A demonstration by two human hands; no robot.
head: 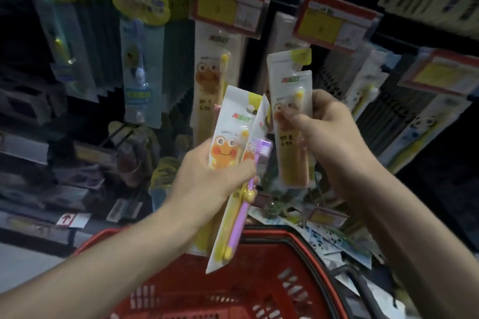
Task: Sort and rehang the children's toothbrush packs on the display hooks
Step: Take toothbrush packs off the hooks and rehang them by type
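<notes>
My left hand [207, 176] grips a fanned bunch of children's toothbrush packs [230, 122] with an orange frog on white card, plus a purple toothbrush [246, 202] that sticks out below. My right hand [329, 142] holds two more frog packs [290, 111] upright, thumb across their front. Both bunches are held up in front of the display. A matching frog pack [215, 70] hangs on a hook straight ahead, under a red and yellow price tag [228, 2].
A red shopping basket [259, 280] sits below my hands. Panda toothbrush packs [326, 238] lie piled at its right. More packs hang in rows to the left [134, 65] and right [420, 132], with other price tags [334, 21] above.
</notes>
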